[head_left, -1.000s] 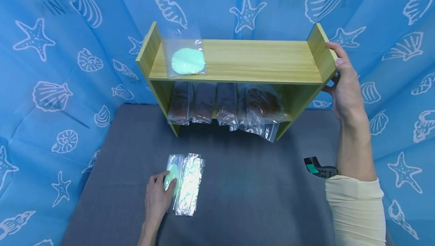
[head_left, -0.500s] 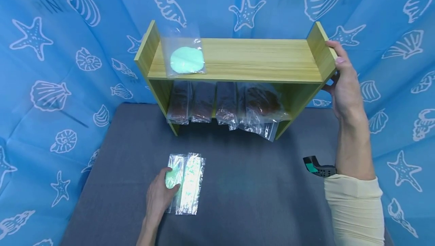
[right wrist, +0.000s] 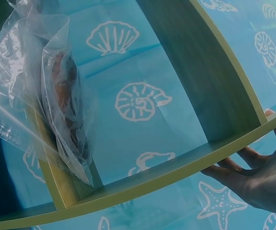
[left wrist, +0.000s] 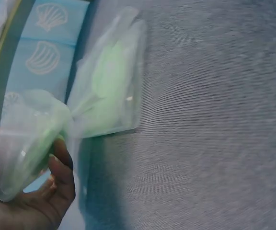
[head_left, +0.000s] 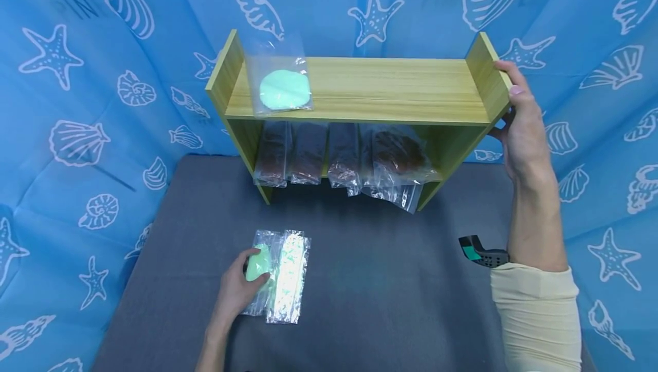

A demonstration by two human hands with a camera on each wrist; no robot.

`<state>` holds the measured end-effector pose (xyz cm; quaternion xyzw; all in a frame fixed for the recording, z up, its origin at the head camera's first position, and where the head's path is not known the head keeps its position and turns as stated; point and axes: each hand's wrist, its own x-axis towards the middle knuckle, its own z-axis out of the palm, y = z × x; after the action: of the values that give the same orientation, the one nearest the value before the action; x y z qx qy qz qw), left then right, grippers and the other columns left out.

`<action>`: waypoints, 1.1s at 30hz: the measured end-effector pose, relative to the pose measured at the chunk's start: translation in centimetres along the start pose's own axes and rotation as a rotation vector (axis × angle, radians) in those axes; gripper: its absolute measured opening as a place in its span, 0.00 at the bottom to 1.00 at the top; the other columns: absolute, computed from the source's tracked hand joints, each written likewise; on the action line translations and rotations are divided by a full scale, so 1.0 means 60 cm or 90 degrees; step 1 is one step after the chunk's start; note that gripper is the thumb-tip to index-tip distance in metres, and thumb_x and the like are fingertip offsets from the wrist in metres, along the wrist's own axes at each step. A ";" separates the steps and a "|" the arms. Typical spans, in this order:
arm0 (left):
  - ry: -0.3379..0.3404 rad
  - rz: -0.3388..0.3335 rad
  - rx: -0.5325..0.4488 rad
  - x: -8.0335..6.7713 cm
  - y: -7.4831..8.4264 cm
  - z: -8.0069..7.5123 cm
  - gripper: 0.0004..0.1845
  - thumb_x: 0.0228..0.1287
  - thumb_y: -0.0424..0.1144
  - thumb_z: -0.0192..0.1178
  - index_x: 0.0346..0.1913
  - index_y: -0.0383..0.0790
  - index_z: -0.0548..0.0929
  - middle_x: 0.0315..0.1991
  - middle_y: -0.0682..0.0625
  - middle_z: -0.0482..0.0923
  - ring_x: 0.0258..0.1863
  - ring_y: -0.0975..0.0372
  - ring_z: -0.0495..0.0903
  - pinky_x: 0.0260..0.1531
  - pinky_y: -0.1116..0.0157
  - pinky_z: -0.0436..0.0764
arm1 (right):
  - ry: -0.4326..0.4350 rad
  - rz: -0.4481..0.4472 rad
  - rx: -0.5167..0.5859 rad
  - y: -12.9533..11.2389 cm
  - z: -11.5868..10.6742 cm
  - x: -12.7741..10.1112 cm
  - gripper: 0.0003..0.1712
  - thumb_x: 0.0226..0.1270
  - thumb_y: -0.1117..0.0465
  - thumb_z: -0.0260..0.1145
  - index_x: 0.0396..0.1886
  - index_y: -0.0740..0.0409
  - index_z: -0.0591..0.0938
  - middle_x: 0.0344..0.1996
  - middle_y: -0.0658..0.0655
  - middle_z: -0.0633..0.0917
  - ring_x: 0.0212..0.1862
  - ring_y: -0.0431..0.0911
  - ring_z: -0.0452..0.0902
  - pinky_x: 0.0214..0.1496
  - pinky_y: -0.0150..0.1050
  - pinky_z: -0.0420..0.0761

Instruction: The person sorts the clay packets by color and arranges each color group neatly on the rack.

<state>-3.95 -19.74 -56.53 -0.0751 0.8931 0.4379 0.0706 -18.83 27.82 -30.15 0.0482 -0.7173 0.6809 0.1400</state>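
Note:
My left hand (head_left: 233,292) grips a clear bag with a green lump (head_left: 259,266) at the near left of the grey table; the left wrist view shows that bag (left wrist: 25,139) pinched in my fingers (left wrist: 59,165). Beside it lies a second clear bag with green content (head_left: 288,278), flat on the table (left wrist: 111,88). My right hand (head_left: 519,126) holds the right side panel of the wooden shelf (head_left: 360,92), fingers curled round its edge (right wrist: 253,172). On the shelf's top board lies a bag with a green disc (head_left: 280,89).
Several clear bags with brown contents (head_left: 339,158) stand on the shelf's lower board, one hanging over its front edge (right wrist: 61,110). Blue cloth with shells and starfish (head_left: 77,103) walls in the grey table (head_left: 390,286) on three sides.
My left hand has closed on the green-lump bag and lifted its near end slightly off the table. The right hand has stayed on the shelf's side.

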 end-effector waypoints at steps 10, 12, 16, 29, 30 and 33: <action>-0.017 0.005 -0.123 -0.003 0.027 -0.028 0.28 0.59 0.43 0.72 0.63 0.53 0.77 0.17 0.56 0.63 0.08 0.67 0.54 0.09 0.67 0.63 | 0.003 0.004 0.013 -0.004 0.002 0.001 0.28 0.74 0.50 0.43 0.71 0.39 0.71 0.59 0.57 0.66 0.55 0.52 0.64 0.53 0.60 0.59; -0.035 0.019 -0.175 -0.006 0.034 -0.032 0.28 0.61 0.45 0.71 0.64 0.54 0.76 0.15 0.56 0.60 0.07 0.67 0.54 0.08 0.67 0.62 | 0.004 0.005 0.013 -0.004 0.002 0.001 0.28 0.74 0.50 0.43 0.71 0.39 0.71 0.59 0.57 0.66 0.55 0.51 0.65 0.53 0.60 0.59; -0.056 0.069 -0.260 -0.011 0.047 -0.040 0.24 0.68 0.43 0.64 0.65 0.49 0.75 0.13 0.55 0.59 0.07 0.68 0.53 0.07 0.67 0.60 | 0.002 0.009 0.020 -0.004 0.002 -0.001 0.28 0.74 0.50 0.43 0.71 0.39 0.70 0.58 0.57 0.67 0.53 0.51 0.66 0.51 0.58 0.60; -0.114 0.202 -0.336 -0.026 0.095 -0.069 0.29 0.70 0.26 0.58 0.72 0.39 0.66 0.19 0.47 0.60 0.12 0.62 0.55 0.13 0.62 0.62 | -0.003 0.003 0.022 0.001 0.002 -0.004 0.28 0.74 0.51 0.42 0.72 0.40 0.69 0.58 0.57 0.66 0.53 0.50 0.66 0.49 0.57 0.61; -0.116 0.211 -0.342 -0.026 0.099 -0.071 0.30 0.70 0.26 0.58 0.72 0.38 0.65 0.24 0.45 0.66 0.13 0.62 0.56 0.14 0.61 0.63 | -0.002 0.003 0.023 0.001 0.002 -0.004 0.28 0.74 0.51 0.42 0.71 0.40 0.70 0.58 0.57 0.66 0.53 0.51 0.66 0.49 0.57 0.61; -0.106 0.228 -0.360 -0.026 0.113 -0.077 0.31 0.68 0.26 0.60 0.72 0.37 0.64 0.44 0.38 0.71 0.16 0.63 0.65 0.16 0.62 0.68 | -0.002 0.000 0.021 -0.001 0.002 -0.003 0.28 0.74 0.51 0.42 0.71 0.40 0.70 0.58 0.57 0.66 0.54 0.50 0.65 0.50 0.57 0.60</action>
<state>-4.01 -19.19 -48.18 0.1023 0.7266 0.6781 0.0415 -18.68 27.66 -30.17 0.0512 -0.7062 0.6925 0.1381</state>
